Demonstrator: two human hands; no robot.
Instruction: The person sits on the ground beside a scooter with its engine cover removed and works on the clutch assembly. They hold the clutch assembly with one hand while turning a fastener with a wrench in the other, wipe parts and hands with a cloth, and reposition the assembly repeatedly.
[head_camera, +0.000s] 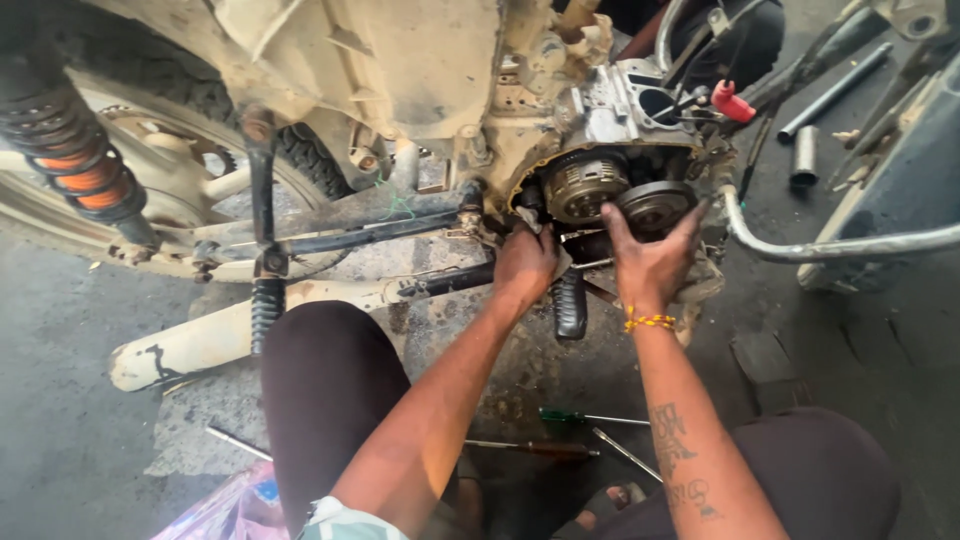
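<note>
Open motorcycle engine case (600, 130), exposing clutch assembly (585, 187) and round gear (655, 205). Right hand (652, 262) spread open, fingertips on the gear. Left hand (524, 262) curled beneath the clutch; grasp indiscernible. Screwdrivers (560, 432) on floor (60, 330); rear shock spring (70, 150) far left.

Orange shock spring (85, 175); red cap (733, 101); yellow wrist thread (649, 321); screwdriver handle (557, 414) green, probably.

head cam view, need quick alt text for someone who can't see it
Seen from above, a person's two bare hands work inside a motorcycle's open engine case: the right hand rests fingers on a round clutch assembly, the left hand reaches in just below a second round gear. Screwdrivers lie on the oily floor between the person's knees.
</note>
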